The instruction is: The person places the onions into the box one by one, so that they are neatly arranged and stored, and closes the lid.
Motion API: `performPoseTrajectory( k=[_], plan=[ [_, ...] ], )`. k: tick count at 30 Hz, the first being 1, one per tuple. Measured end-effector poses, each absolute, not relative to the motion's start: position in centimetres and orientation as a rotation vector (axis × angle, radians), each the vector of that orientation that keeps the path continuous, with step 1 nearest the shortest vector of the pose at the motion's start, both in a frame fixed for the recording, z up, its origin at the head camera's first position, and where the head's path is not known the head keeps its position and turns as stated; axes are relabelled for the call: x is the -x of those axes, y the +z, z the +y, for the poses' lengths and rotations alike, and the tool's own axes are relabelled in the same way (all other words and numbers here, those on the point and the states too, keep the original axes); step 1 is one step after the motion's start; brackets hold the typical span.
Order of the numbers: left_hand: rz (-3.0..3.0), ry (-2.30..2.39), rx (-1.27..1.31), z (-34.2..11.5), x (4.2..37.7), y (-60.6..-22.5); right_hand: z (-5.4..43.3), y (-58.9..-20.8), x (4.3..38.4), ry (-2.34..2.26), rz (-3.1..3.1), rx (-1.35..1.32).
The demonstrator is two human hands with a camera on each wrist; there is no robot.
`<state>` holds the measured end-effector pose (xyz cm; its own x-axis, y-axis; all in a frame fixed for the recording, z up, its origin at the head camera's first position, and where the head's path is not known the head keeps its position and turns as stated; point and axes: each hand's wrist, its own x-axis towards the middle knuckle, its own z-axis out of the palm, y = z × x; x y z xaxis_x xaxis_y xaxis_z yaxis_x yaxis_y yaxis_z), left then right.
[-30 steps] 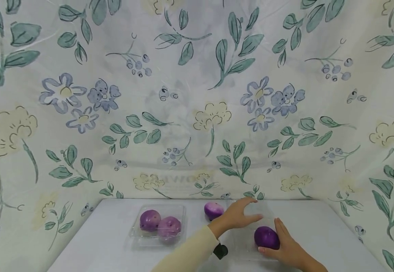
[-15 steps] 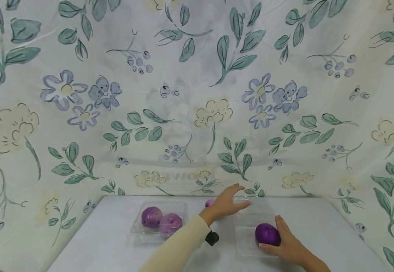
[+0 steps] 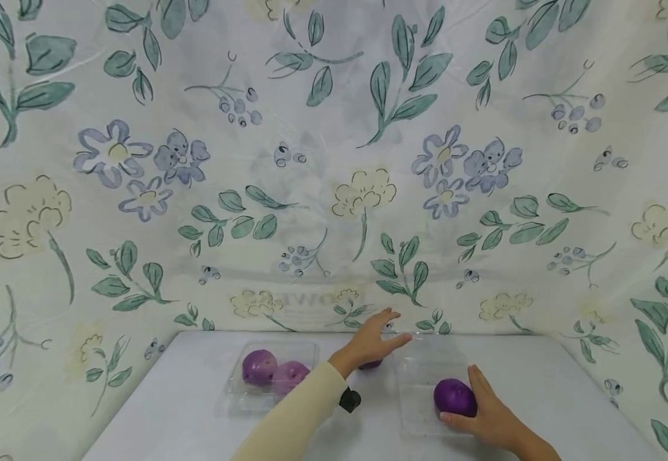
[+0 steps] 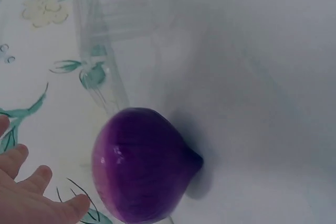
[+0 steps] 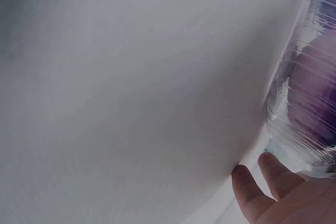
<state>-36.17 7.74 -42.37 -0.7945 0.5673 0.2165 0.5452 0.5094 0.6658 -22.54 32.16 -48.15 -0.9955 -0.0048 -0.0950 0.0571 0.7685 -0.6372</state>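
Observation:
A purple onion (image 4: 142, 166) with a pointed end lies on the table, partly hidden behind my left hand (image 3: 371, 339) in the head view. That hand hovers by it with fingers spread, holding nothing. In the left wrist view its fingertips (image 4: 79, 205) are apart from the onion. My right hand (image 3: 492, 413) rests against the side of a clear plastic box (image 3: 417, 403), fingers fairly straight and thumb toward the front. Inside the box sits a dark purple onion (image 3: 455, 397). Through ribbed plastic, the right wrist view shows this onion (image 5: 315, 87).
Farther left stands another clear box (image 3: 241, 400) with two purple onions (image 3: 260, 367) in it; my left sleeve (image 3: 299, 416) covers part of it. A dark wrist device (image 3: 350, 400) hangs under the left wrist. Behind the white table (image 3: 161, 416) rises a floral cloth (image 3: 334, 192).
My left hand has drawn back leftward from the right-hand box and now covers much of the loose onion. The right hand stays by the box.

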Motion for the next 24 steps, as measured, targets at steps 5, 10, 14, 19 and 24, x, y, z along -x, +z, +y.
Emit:
performPoseTrajectory(
  k=[5,10,14,19,24],
  plan=[
    [2.766,1.128,-1.002,7.5,36.7,-42.9,32.1,-47.8,22.6,-1.03,2.87,-0.041],
    [2.795,1.063,-0.997,7.5,37.1,-43.4,32.0,-48.0,22.5,-1.015,2.886,-0.043],
    [2.735,1.066,-0.919,7.5,37.0,-43.6,32.1,-48.0,22.7,-1.009,2.891,-0.049],
    [2.721,1.036,-0.883,7.6,36.8,-44.0,32.3,-48.3,22.8,-1.021,2.882,-0.065],
    [2.745,0.991,-0.885,7.3,37.0,-43.9,32.4,-48.6,22.8,-1.028,2.894,-0.06]
  ],
)
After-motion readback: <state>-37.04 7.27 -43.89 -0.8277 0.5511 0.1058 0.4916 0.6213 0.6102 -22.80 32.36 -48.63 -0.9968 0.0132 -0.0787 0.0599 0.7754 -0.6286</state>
